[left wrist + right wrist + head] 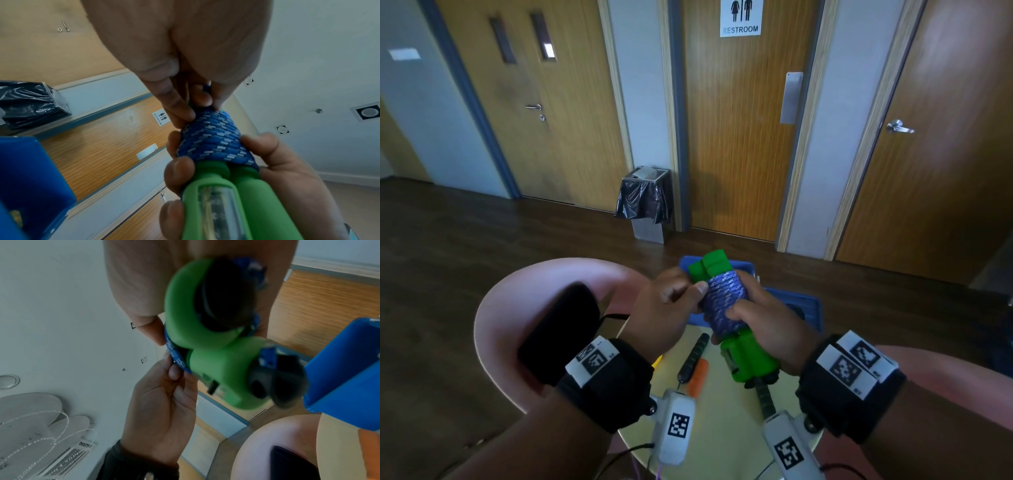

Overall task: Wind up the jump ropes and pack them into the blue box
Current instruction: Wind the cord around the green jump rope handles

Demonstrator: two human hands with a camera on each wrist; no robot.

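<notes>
A jump rope with two green handles [751,359] lies side by side in my hands, its blue-and-white cord [724,299] wound tightly round both. My right hand [736,317] grips the bundle from the right, fingers round the coil and handles [226,203]. My left hand [695,291] pinches the cord [216,141] at the coil's upper end; the left fingertips [174,373] show this from below. The bundle is held above the table, just in front of the blue box [804,301], also seen as the blue box [345,369] in the right wrist view.
On the round beige table [722,421] lie a black ribbed handle [693,356] and an orange handle [698,375] of other ropes. A pink chair [510,301] with a black item [558,332] stands left. A bin [643,202] and doors are beyond.
</notes>
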